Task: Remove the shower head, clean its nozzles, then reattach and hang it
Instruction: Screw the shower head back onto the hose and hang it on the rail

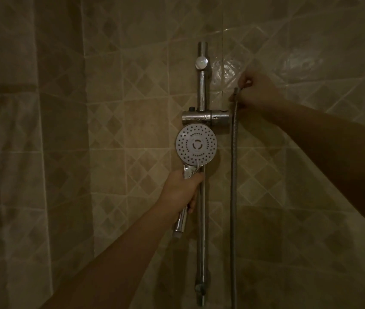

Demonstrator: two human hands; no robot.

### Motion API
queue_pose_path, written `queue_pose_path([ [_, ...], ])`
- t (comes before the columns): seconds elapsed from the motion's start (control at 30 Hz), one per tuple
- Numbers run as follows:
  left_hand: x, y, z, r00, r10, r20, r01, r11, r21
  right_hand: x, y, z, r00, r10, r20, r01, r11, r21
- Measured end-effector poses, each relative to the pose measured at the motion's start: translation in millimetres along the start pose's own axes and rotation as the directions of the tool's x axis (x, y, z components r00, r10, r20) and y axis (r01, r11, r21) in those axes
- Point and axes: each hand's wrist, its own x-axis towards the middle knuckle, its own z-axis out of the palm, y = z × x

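The chrome shower head (pixel 196 146) has a round grey face with many dark nozzle holes turned toward me. My left hand (pixel 180 191) grips its chrome handle, whose bare threaded end (pixel 177 233) pokes out below the hand, with no hose on it. My right hand (pixel 257 90) is up at the right, closed on the top end of the metal hose (pixel 234 175), which hangs straight down the wall. The head sits just under the chrome holder bracket (pixel 205 118) on the vertical slide rail (pixel 202 230).
Beige patterned tiles (pixel 132 121) cover the wall behind the rail. A pale shower curtain (pixel 10 152) hangs along the left side. The rail's upper mount (pixel 201 62) and lower mount (pixel 200 288) fix it to the wall. The light is dim.
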Motion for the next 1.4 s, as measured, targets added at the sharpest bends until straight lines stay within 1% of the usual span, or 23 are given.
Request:
queue_pose_path([
  [0.07,0.4,-2.0,2.5,1.000,0.004,0.002,-0.004,1.000,-0.001,-2.5,2.9,9.3,0.998,0.056,-0.018,-0.056,0.998,-0.016],
  [0.13,0.6,-4.0,3.5,1.000,0.006,-0.003,-0.006,1.000,-0.002,-4.7,4.1,15.0,0.993,0.104,-0.060,-0.099,0.992,0.077],
  [0.2,0.1,-4.8,3.3,1.000,0.009,-0.004,-0.009,1.000,-0.002,-7.2,4.0,15.9,0.976,0.147,-0.161,-0.123,0.981,0.149],
  [0.27,-1.7,-3.8,3.9,1.000,0.009,-0.002,-0.009,1.000,-0.016,-11.9,6.2,15.9,0.964,0.149,-0.218,-0.130,0.986,0.100],
  [0.33,-5.0,-3.0,4.9,1.000,0.003,-0.009,-0.003,0.999,-0.045,-22.0,7.5,18.1,0.974,0.135,-0.182,-0.136,0.991,0.004],
  [0.4,-10.1,-2.7,6.0,1.000,0.007,-0.014,-0.008,0.998,-0.064,-39.7,7.2,22.7,0.980,0.154,-0.128,-0.162,0.985,-0.052],
  [0.47,-17.2,-3.9,6.7,1.000,0.016,-0.004,-0.016,0.997,-0.072,-67.5,5.7,30.1,0.973,0.219,-0.072,-0.223,0.974,-0.051],
  [0.5,-22.1,-5.8,6.0,1.000,0.019,-0.002,-0.019,0.997,-0.079,-84.8,5.8,34.9,0.973,0.227,-0.040,-0.229,0.972,-0.053],
  [0.6,-41.6,-21.3,2.3,1.000,0.023,-0.016,-0.025,0.994,-0.109,-143.2,14.4,53.6,0.979,0.199,0.053,-0.191,0.974,-0.120],
  [0.67,-58.1,-35.0,-0.3,0.999,-0.002,-0.046,-0.004,0.992,-0.125,-185.3,22.0,66.6,0.967,0.214,0.139,-0.208,0.976,-0.058],
  [0.73,-74.8,-48.4,-5.0,0.995,-0.047,-0.088,0.034,0.989,-0.143,-226.9,32.0,78.5,0.929,0.284,0.236,-0.285,0.958,-0.032],
  [0.8,-91.5,-63.4,-10.9,0.990,-0.082,-0.115,0.065,0.987,-0.144,-264.5,48.5,90.6,0.881,0.352,0.316,-0.335,0.936,-0.108],
  [0.83,-100.0,-71.5,-13.8,0.987,-0.099,-0.124,0.082,0.987,-0.141,-281.8,56.9,96.3,0.851,0.388,0.353,-0.373,0.921,-0.113],
  [0.87,-108.8,-79.7,-16.7,0.984,-0.118,-0.132,0.099,0.985,-0.140,-298.6,65.1,102.3,0.809,0.424,0.407,-0.442,0.895,-0.053],
  [0.9,-117.3,-87.9,-19.7,0.980,-0.135,-0.145,0.114,0.983,-0.141,-315.4,70.2,107.6,0.760,0.448,0.470,-0.532,0.845,0.057],
  [0.97,-134.9,-103.5,-25.8,0.968,-0.171,-0.185,0.146,0.979,-0.145,-348.2,76.2,119.3,0.662,0.484,0.572,-0.699,0.674,0.238],
  [1.03,-150.9,-120.1,-30.4,0.947,-0.208,-0.246,0.176,0.973,-0.146,-377.6,81.5,131.6,0.591,0.528,0.610,-0.786,0.547,0.289],
  [1.1,-166.1,-137.5,-34.0,0.912,-0.264,-0.314,0.219,0.961,-0.172,-405.1,87.4,143.4,0.542,0.563,0.624,-0.831,0.473,0.294],
  [1.13,-173.6,-145.6,-35.2,0.891,-0.299,-0.341,0.245,0.950,-0.193,-418.5,90.4,148.5,0.527,0.556,0.643,-0.837,0.470,0.280],
  [1.17,-181.1,-153.7,-35.9,0.870,-0.332,-0.365,0.267,0.939,-0.218,-431.5,92.6,153.2,0.526,0.534,0.662,-0.830,0.494,0.260],
  [1.3,-211.0,-182.3,-36.0,0.795,-0.424,-0.433,0.314,0.899,-0.305,-480.3,94.8,169.4,0.555,0.433,0.711,-0.766,0.600,0.232],
  [1.4,-233.2,-200.7,-39.7,0.714,-0.496,-0.494,0.326,0.860,-0.393,-515.8,93.0,183.3,0.546,0.367,0.753,-0.689,0.708,0.155],
])
